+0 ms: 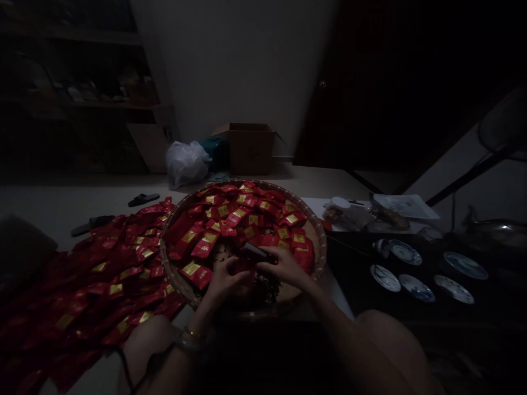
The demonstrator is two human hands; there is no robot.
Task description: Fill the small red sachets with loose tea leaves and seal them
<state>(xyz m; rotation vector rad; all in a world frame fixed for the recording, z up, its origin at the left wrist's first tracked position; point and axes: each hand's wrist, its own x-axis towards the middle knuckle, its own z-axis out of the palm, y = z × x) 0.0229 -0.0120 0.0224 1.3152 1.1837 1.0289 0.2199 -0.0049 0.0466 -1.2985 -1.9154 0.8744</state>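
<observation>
A round woven bamboo tray (320,233) lies in front of me, with many red foil packets (206,241) with gold labels in it. My left hand (226,282) is closed, its fingers around a red packet (244,269) low in the tray, dim and partly hidden. In my right hand (284,266) is a small grey handheld device (257,252) with a red light, close to that packet. Dark loose leaves (267,288) are spread on the tray's floor below my hands.
More red packets (123,263) are heaped on the floor at the left, by dark slippers (143,199). Behind stand a cardboard box (251,151) and a white plastic bag (187,162). Several blue-and-white dishes (405,252) sit on a dark surface at the right, near a lidded jar (338,207).
</observation>
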